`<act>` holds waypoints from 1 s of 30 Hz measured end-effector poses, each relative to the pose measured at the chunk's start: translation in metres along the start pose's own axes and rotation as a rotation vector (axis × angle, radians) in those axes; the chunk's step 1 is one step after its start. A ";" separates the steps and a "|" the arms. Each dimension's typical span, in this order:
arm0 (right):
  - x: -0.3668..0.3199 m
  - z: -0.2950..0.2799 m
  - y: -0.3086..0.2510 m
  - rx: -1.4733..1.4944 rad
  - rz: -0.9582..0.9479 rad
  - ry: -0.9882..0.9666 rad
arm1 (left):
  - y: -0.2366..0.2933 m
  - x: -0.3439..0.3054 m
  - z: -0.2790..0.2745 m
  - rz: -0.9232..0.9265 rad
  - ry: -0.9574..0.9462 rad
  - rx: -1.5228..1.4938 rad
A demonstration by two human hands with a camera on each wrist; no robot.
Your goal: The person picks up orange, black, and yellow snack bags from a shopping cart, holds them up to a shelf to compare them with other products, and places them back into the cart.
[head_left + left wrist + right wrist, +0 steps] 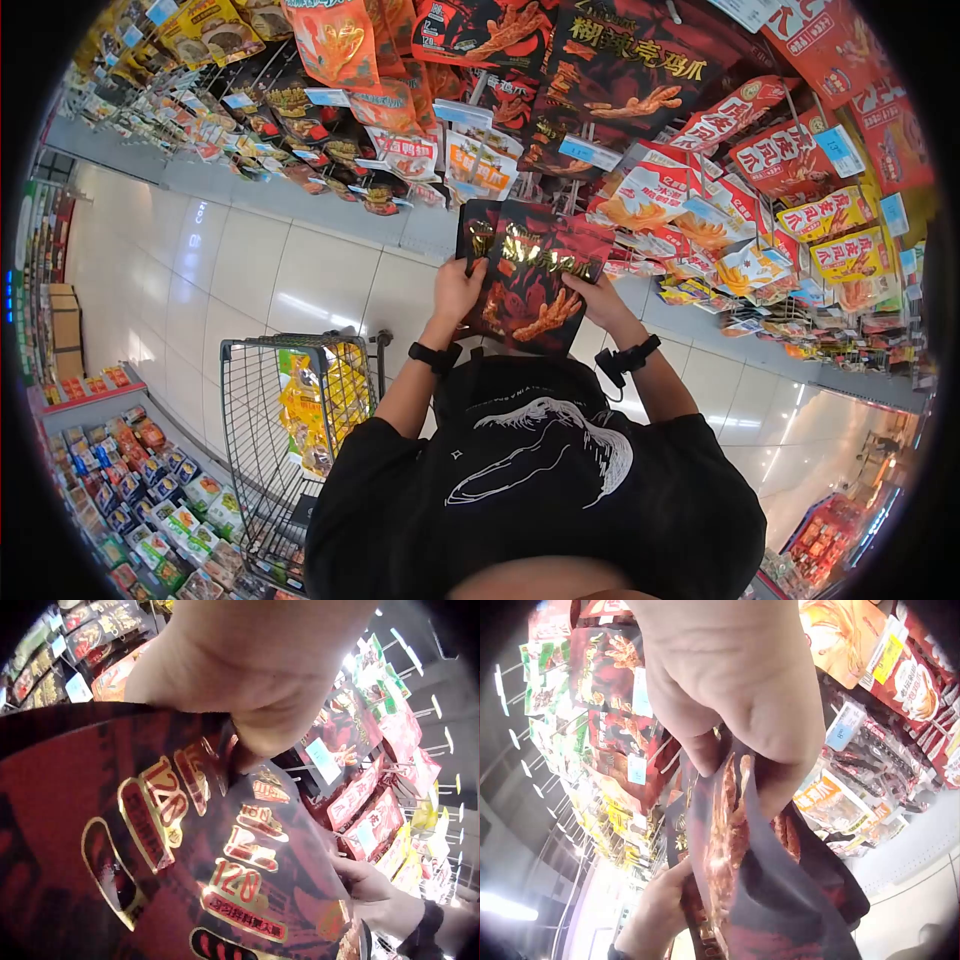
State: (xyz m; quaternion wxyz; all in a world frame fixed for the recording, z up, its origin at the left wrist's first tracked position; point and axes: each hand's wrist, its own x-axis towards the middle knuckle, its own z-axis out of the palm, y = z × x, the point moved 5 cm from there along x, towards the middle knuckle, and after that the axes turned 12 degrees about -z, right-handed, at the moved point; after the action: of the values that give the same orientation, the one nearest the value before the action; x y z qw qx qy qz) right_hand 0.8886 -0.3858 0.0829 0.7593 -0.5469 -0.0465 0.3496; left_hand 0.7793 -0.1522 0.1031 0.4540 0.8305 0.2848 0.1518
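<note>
Dark red and black chicken feet snack bags (535, 290), with gold lettering and a picture of feet, are held upright before the chest. At least two overlap; the rear one shows along the left side in the head view. My left hand (459, 292) grips them by the left edge, thumb on the front. On the opposite edge, my right hand (597, 300) pinches with the thumb over the printed face. Gold "120" labels show on both bags (232, 877) in the left wrist view. In the right wrist view the front bag (780, 892) bends near the right hand (727, 682).
Ahead, hanging racks carry many snack bags, including a similar dark bag (625, 70) and red-and-white bags (645, 190). Blue price tags (590, 153) stick out on hooks. A wire shopping cart (240, 400) with yellow bags (315, 400) stands at left, near a low display (140, 480).
</note>
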 end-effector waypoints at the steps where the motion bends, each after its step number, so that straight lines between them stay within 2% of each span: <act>1: 0.002 -0.001 -0.004 0.014 -0.032 -0.024 | 0.002 0.000 -0.004 0.016 0.047 0.041; 2: 0.006 -0.007 -0.010 -0.025 -0.093 -0.027 | -0.003 0.001 -0.005 -0.090 -0.005 0.042; 3: 0.011 -0.007 -0.016 -0.022 -0.090 -0.036 | -0.005 0.001 -0.009 -0.093 0.003 0.047; 5: 0.020 -0.009 -0.040 -0.009 -0.230 0.056 | -0.013 0.001 -0.018 -0.154 0.038 0.088; 7: 0.035 -0.011 -0.051 -0.002 -0.204 0.033 | -0.029 0.000 -0.024 -0.188 0.049 0.094; 9: 0.052 -0.013 -0.059 -0.079 -0.289 0.001 | -0.045 -0.006 -0.035 -0.260 0.121 0.008; 10: 0.059 -0.012 -0.062 -0.105 -0.319 0.009 | -0.054 -0.009 -0.040 -0.184 0.164 0.022; 11: 0.063 -0.011 -0.063 -0.107 -0.315 0.003 | -0.068 -0.012 -0.042 -0.190 0.169 0.021; 13: 0.066 -0.001 -0.073 -0.134 -0.346 0.036 | -0.071 -0.021 -0.055 -0.039 0.298 0.064; 14: 0.066 0.002 -0.075 -0.137 -0.323 0.033 | -0.082 -0.024 -0.055 -0.214 0.201 -0.050; 15: 0.068 0.002 -0.076 -0.147 -0.325 0.034 | -0.076 -0.026 -0.059 -0.214 0.200 -0.060; 17: 0.071 0.004 -0.075 -0.125 -0.385 0.002 | -0.076 -0.033 -0.065 -0.399 0.135 -0.098; 21: 0.077 -0.008 -0.062 -0.117 -0.295 0.067 | -0.088 -0.037 -0.065 -0.428 0.187 -0.020; 30: 0.081 -0.016 -0.058 -0.122 -0.287 0.051 | -0.084 -0.033 -0.061 -0.425 0.167 -0.099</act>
State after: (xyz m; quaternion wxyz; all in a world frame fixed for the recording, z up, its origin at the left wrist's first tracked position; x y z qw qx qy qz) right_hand 0.9848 -0.3606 0.1015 0.7679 -0.5883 -0.1260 0.2198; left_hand 0.6944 -0.0960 0.0658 0.4908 0.7133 0.4819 0.1346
